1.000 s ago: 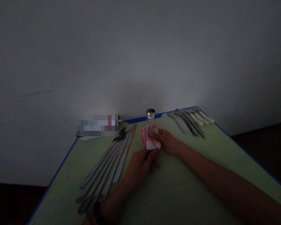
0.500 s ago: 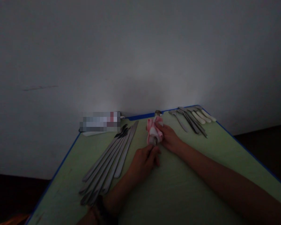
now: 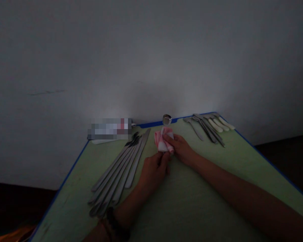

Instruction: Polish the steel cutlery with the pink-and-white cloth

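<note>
Near the far middle of the table, a shiny spoon (image 3: 167, 119) points away from me, its bowl showing beyond a folded pink-and-white cloth (image 3: 164, 139). The cloth wraps around the spoon's stem and hides it. My right hand (image 3: 180, 146) is closed on the cloth, thumb on top. Just below the cloth, my left hand (image 3: 155, 169) pinches the handle end of the spoon, which its fingers mostly cover. A fan of metal knives and forks (image 3: 116, 171) lies to the left of my left hand.
At the back right lie several metal spoons or forks (image 3: 208, 129) and several white-handled utensils (image 3: 218, 125). A blurred-out packet (image 3: 109, 129) stands at the back left. The green table (image 3: 192, 208) has a blue edge and meets a grey wall (image 3: 151, 50).
More of the spoon's bowl now shows above the cloth. The cloth and right hand have slid slightly down toward the left hand, and the view has shifted a little.
</note>
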The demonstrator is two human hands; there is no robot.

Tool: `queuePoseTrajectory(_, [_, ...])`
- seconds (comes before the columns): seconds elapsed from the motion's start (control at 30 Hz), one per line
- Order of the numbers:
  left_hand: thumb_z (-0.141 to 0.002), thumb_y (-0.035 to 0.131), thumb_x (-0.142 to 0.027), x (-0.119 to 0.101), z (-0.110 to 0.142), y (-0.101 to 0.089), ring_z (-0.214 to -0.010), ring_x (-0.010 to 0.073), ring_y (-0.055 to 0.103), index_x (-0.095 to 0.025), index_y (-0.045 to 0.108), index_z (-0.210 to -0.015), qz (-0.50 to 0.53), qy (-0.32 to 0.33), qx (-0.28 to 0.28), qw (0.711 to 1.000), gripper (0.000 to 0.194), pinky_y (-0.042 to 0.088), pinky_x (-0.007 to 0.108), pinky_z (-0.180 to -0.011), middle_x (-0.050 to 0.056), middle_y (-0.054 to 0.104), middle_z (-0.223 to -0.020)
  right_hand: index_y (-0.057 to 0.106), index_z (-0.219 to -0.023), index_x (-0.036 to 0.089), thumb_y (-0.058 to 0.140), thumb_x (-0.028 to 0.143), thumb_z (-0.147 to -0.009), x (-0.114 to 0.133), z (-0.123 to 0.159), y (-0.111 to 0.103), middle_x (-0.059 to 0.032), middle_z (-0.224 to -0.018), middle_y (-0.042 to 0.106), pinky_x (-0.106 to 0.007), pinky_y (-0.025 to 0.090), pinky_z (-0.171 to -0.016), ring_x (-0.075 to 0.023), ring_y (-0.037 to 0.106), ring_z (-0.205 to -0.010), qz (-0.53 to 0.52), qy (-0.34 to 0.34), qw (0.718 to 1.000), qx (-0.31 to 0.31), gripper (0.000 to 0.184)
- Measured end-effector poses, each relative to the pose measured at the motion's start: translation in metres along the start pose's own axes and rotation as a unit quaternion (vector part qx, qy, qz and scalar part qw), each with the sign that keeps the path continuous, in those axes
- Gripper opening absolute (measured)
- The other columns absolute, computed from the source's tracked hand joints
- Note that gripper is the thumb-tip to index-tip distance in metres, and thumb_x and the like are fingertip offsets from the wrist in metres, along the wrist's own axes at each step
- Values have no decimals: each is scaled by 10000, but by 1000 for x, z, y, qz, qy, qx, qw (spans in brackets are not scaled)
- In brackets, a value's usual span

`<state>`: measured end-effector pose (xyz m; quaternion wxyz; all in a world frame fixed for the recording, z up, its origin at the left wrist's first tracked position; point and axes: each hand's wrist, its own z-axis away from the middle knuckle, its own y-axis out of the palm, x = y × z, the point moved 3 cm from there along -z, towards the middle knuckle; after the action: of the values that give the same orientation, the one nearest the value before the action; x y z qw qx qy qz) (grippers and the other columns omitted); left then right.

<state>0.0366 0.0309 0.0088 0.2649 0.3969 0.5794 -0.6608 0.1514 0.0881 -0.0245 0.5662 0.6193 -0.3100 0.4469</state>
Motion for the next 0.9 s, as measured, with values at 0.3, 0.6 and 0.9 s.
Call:
queuePoseTrajectory(0.3, [-905, 353, -471, 8, -3, 0, -420, 137, 532, -167, 584, -620, 6, -19, 20, 1000, 476, 393, 242, -499, -6, 570, -464, 572, -720, 157, 633, 516, -721, 8, 5, 0, 32, -607, 521, -234, 303, -501, -90, 412, -538, 138, -57, 989, -1, 364])
queuePoseTrajectory(0.6, [-926, 358, -384, 4, 0, 0, -447, 129, 517, -178, 578, -739, 18, 21, 36, 999, 355, 385, 236, -525, -40, 532, -466, 557, -704, 163, 680, 493, -687, 1, 1, 1, 42, -560, 511, -227, 308, -475, -79, 401, -483, -3, 2, 1000, -4, 352])
queuePoseTrajectory(0.9, [-909, 401, -414, 15, -4, -8, -458, 91, 371, -199, 422, -643, 175, -2, -96, 980, 343, 312, 205, -455, -66, 387, -539, 539, -701, 171, 679, 446, -683, 1, -4, -5, 58, -540, 501, -212, 322, -466, -75, 410, -465, -37, 20, 997, -59, 309])
